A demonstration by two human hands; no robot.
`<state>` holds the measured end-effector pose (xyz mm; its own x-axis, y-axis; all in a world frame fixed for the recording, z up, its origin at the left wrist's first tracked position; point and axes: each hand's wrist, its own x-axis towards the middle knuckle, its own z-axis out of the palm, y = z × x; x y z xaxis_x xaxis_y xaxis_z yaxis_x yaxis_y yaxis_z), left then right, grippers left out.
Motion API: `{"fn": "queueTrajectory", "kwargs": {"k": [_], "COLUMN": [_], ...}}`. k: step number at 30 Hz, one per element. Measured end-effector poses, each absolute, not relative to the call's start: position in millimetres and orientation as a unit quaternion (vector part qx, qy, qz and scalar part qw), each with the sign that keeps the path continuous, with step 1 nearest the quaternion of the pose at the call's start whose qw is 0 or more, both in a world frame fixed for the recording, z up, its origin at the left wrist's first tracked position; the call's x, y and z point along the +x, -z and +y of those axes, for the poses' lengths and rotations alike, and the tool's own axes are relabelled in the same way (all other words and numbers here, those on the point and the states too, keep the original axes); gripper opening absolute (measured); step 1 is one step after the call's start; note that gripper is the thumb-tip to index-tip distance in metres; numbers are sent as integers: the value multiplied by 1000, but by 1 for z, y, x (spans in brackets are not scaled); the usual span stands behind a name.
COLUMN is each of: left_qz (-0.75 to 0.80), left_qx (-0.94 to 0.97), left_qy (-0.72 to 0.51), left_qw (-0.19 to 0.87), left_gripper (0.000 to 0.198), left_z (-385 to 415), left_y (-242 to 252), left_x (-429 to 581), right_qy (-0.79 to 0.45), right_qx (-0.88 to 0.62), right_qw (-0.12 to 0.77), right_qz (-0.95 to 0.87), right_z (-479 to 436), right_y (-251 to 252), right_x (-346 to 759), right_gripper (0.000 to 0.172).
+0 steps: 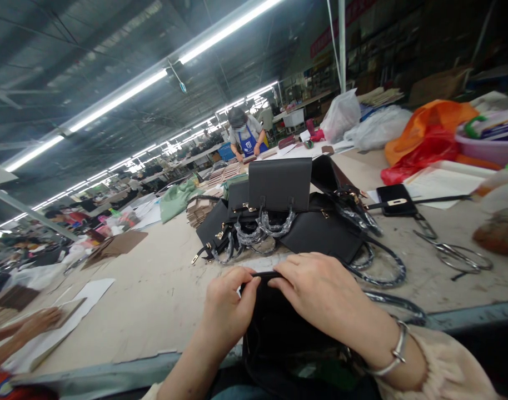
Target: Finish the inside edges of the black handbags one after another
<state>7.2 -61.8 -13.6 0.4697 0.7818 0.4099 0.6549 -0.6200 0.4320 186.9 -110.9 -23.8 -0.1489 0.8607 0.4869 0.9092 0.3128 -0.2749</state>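
Left hand [229,303], right hand [323,294] (close), pinching bag [274,316]

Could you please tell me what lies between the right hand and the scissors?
In the head view, plastic-wrapped dark loops lie between the right hand and the scissors.

Shows, on the surface of the table [162,300], metal scissors [444,246] toward the right of the near edge, with a dark phone [391,194] farther in, just beside white paper [454,183]. Includes, deeper still on the right, a red plastic bag [429,155] and orange material [429,119] near a pale purple basin [487,148]. Note, toward the far edge, brown sheets [116,247] at left, a bunched green cloth [179,197], puffed white plastic bags [341,116] and a person in a blue apron [249,145], beneath slanting tube lights [233,28].
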Motion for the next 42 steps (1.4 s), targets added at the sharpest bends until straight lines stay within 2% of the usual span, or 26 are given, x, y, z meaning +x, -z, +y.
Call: {"fn": "queueTrajectory", "kwargs": {"k": [4, 12, 26, 34, 42], "left_qz": [430, 445, 457, 457, 429], "left_qx": [847, 837, 796, 789, 810], "left_qy": [-297, -301, -334, -347, -357], "left_qw": [99, 105, 214, 220, 182], "left_gripper": [16, 16, 17, 15, 18], "left_z": [-63, -62, -62, -56, -54], "left_y": [13, 12, 17, 24, 25], "left_x": [9, 11, 13, 14, 12], "right_qy": [44, 60, 69, 38, 58], "right_qx": [-580, -537, -554, -598, -531], "right_qw": [296, 319, 305, 233, 93], "right_qz": [-758, -779, -772, -766, -840], "right_z": [-110, -109, -111, -104, -91], "right_y": [23, 24, 28, 21, -5], "right_x": [184, 180, 181, 179, 173], "right_gripper": [22, 19, 23, 23, 21]}}
